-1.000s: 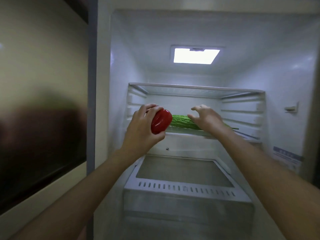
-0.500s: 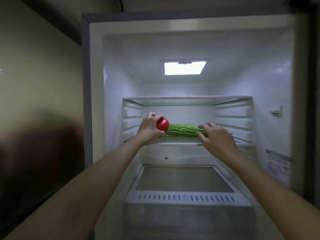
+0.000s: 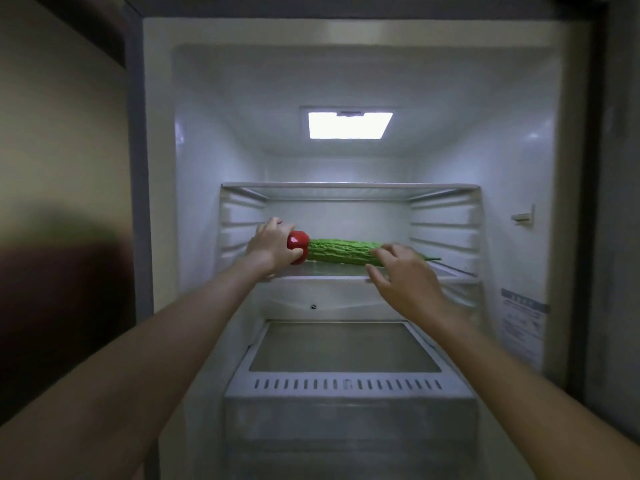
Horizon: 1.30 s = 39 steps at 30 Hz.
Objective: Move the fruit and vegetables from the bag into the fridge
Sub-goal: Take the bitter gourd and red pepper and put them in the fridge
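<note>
Left hand [image 3: 272, 245] grips the pepper [image 3: 298, 245] at the shelf's [image 3: 329, 270] left end, touching the gourd [image 3: 341, 251]; right hand [image 3: 403, 277] hovers released by the gourd's right end (contact unclear). Risk: set down near the edge, the pepper may roll off

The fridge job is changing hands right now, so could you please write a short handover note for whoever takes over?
Left hand: grips the red pepper at the left end of the middle shelf; not released yet.
Right hand: open, holds nothing, fingers near the right end of the bitter gourd; contact cannot be told.
Bitter gourd: lies lengthwise on the middle shelf, its left end against the pepper.
Done: gourd is in the fridge.
Left: set the pepper down and let go. The bag is out of view, so check it for more produce.
</note>
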Each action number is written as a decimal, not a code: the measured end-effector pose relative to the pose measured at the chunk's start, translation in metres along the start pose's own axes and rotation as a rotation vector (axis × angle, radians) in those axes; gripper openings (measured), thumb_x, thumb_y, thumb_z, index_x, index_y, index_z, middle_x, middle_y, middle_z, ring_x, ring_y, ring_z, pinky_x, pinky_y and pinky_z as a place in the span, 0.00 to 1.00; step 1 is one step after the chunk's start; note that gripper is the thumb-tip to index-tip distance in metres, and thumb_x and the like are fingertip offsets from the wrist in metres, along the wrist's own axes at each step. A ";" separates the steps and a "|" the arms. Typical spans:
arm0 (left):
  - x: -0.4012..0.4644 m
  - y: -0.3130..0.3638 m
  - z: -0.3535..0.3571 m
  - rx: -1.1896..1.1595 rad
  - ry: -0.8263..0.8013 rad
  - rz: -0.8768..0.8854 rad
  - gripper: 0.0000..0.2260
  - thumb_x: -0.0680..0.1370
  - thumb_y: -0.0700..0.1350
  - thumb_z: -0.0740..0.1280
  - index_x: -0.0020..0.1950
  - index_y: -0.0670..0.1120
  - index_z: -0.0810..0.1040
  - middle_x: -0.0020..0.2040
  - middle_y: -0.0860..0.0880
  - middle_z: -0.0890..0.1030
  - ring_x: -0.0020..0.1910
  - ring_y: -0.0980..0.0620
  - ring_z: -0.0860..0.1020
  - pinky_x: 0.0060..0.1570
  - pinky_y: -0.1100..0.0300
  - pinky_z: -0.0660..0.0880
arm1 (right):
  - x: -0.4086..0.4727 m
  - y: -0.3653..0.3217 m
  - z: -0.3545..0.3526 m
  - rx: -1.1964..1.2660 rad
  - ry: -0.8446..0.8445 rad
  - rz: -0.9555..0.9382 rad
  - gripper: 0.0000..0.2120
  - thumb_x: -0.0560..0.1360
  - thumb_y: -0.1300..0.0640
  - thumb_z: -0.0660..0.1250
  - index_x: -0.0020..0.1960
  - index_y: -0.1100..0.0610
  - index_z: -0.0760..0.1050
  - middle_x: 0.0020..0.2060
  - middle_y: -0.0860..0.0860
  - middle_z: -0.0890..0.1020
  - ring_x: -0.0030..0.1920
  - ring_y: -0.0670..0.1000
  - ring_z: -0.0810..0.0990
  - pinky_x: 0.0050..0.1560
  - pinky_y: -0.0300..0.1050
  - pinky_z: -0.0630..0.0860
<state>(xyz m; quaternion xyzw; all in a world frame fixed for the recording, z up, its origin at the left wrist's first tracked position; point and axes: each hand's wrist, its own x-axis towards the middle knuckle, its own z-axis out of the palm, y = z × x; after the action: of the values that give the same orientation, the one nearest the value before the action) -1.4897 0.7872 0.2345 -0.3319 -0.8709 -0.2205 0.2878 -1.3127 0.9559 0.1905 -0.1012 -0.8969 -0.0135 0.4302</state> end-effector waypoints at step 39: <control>-0.455 0.013 0.032 0.073 -0.217 -0.021 0.21 0.77 0.48 0.62 0.69 0.42 0.69 0.69 0.41 0.70 0.66 0.40 0.67 0.62 0.46 0.65 | -0.370 -0.121 0.022 0.081 -0.218 0.199 0.18 0.75 0.54 0.59 0.59 0.63 0.76 0.56 0.65 0.78 0.58 0.65 0.76 0.59 0.58 0.72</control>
<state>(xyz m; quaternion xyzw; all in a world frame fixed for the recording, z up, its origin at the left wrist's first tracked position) -1.2124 0.6093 -0.0806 -0.3340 -0.9078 -0.1545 0.2013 -1.1276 0.7773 -0.1028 -0.1729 -0.9238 0.0762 0.3330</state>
